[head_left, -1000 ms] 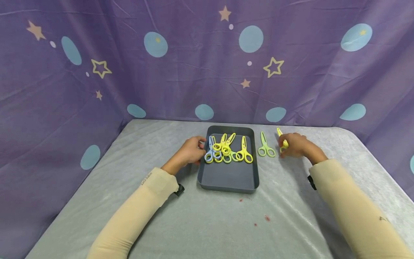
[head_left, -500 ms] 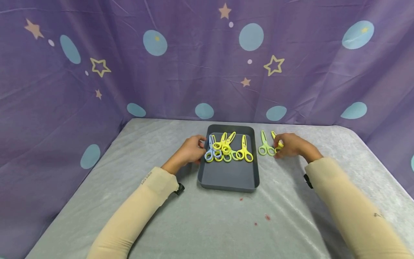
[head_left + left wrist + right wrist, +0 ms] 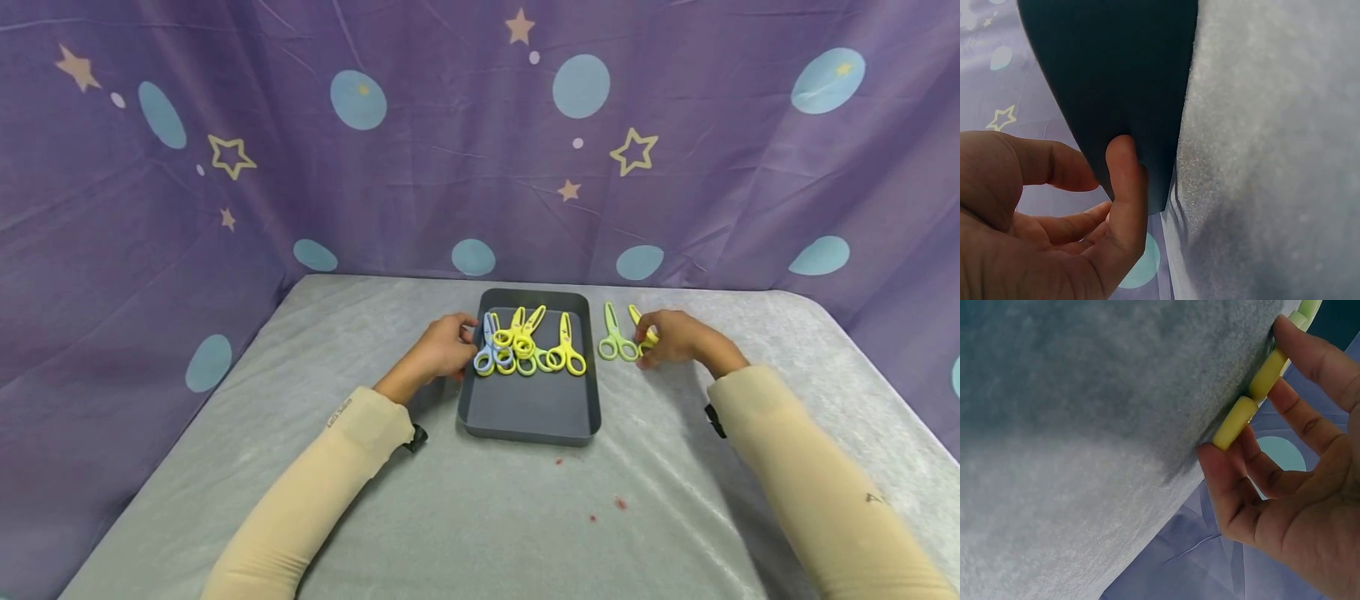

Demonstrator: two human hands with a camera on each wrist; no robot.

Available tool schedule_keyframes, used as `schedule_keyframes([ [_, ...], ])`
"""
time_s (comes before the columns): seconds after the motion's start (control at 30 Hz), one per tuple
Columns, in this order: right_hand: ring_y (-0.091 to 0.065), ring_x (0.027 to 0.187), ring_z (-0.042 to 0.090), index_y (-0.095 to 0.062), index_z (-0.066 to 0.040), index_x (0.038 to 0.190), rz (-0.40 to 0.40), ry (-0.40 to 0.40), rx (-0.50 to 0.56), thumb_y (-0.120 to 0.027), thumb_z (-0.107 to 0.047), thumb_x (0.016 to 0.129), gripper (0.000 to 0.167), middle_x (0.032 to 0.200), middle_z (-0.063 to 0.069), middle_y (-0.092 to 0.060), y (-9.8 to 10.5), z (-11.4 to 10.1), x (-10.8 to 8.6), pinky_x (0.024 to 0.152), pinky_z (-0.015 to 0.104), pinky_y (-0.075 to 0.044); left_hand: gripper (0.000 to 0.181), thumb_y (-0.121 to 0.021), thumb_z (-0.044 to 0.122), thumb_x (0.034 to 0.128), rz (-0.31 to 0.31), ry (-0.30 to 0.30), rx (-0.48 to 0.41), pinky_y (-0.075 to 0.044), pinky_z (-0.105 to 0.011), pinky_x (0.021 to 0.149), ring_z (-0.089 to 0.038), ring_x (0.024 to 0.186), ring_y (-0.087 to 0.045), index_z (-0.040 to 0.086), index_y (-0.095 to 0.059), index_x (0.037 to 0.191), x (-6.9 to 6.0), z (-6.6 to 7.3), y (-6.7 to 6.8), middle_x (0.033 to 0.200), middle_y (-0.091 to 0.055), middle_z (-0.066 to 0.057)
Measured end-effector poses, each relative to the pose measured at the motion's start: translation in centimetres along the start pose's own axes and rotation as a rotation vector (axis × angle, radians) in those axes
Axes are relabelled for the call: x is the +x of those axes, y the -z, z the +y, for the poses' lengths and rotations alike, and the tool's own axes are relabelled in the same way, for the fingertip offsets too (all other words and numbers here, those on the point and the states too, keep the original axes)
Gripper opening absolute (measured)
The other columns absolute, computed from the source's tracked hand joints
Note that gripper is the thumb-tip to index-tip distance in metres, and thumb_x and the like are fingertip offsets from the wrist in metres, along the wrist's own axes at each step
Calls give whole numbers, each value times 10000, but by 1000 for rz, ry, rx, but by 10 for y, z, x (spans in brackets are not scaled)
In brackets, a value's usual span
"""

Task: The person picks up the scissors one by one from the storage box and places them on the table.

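Note:
A dark grey tray (image 3: pixel 536 412) lies on the cloth-covered table, with several pairs of scissors overlapping in its far half. Among them are blue scissors (image 3: pixel 489 329) at the left and yellow scissors (image 3: pixel 566 333) at the right. My left hand (image 3: pixel 444 346) holds the tray's left side, one finger against its outer wall in the left wrist view. Right of the tray lie green scissors (image 3: pixel 612 323). Close beside these, my right hand (image 3: pixel 672 336) grips another pair of yellow scissors (image 3: pixel 1235 423) by the handle loops, its fingertips at both ends. The palm partly hides this pair in the head view.
The grey cloth (image 3: pixel 465 525) covers the whole table and has small red marks (image 3: pixel 620 503) near the front. A purple curtain (image 3: pixel 420 200) with stars and balloons hangs behind and along the left side.
My right hand has slid the yellow scissors leftward, up beside the green ones, and over the last half second has stayed nearly still. The left hand keeps its place at the tray.

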State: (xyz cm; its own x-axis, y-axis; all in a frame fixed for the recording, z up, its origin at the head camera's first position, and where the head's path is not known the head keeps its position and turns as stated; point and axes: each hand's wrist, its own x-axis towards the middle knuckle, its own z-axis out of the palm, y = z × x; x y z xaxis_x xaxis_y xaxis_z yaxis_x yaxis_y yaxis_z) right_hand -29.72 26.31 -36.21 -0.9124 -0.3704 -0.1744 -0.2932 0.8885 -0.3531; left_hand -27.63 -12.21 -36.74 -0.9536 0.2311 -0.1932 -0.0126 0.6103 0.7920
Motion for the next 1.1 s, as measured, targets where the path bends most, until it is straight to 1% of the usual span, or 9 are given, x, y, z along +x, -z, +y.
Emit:
schedule_keyframes([
  [0.17,-544,909,309,-701,-16,1058,-17,-9,12,-893,-186,761,393,995,160,-651,1,-1,-2,834,471,-471,554,-571,36,961,1,-4,7,-624,-428,592,-238,717,-620,45,-462,1504,1,0,0,1185,-523,-144],
  [0.3,-538,919,301,-697,-8,1096,-39,-5,9,-885,-148,760,410,1010,157,-648,3,-2,-3,842,462,-470,547,-575,31,951,9,-11,0,-627,-427,591,-243,734,-625,44,-474,1489,2,-1,-1,1180,-527,-146],
  [0.47,-539,897,286,-682,-11,1172,-56,0,-13,-830,-105,779,430,957,127,-628,6,-9,-3,826,453,-474,544,-577,23,948,14,-7,-4,-629,-426,594,-244,755,-621,45,-478,1483,2,-2,-1,1171,-521,-141],
  [0.57,-589,964,332,-674,4,1213,-28,24,-55,-775,-110,822,419,1036,171,-671,7,-14,-2,876,516,-497,550,-575,22,947,13,-9,-7,-628,-424,594,-235,764,-613,38,-474,1487,2,-2,-1,1172,-521,-143],
  [0.7,-594,1102,408,-652,9,1256,25,36,-101,-721,-186,901,411,1152,230,-675,9,-25,-2,960,611,-461,543,-574,25,949,11,-14,-10,-628,-429,595,-219,722,-594,40,-476,1483,1,-2,-1,1172,-520,-142],
  [0.8,-575,1123,420,-631,11,1285,65,41,-109,-699,-235,931,436,1120,221,-680,10,-33,-2,984,643,-415,539,-572,27,950,11,-16,-7,-627,-428,592,-213,692,-590,45,-479,1480,1,-2,-1,1174,-520,-142],
  [0.93,-561,1123,411,-611,22,1320,111,78,-110,-695,-252,949,470,1088,201,-700,10,-46,0,1012,659,-367,542,-576,25,947,17,-16,0,-626,-412,579,-221,705,-601,45,-483,1481,1,-1,-1,1175,-526,-145],
  [1.1,-549,1147,411,-586,24,1360,134,104,-93,-696,-256,959,502,1075,190,-710,10,-65,3,1058,676,-325,541,-579,24,947,22,-7,2,-627,-412,583,-231,737,-611,46,-486,1479,0,-1,-1,1171,-527,-144],
])
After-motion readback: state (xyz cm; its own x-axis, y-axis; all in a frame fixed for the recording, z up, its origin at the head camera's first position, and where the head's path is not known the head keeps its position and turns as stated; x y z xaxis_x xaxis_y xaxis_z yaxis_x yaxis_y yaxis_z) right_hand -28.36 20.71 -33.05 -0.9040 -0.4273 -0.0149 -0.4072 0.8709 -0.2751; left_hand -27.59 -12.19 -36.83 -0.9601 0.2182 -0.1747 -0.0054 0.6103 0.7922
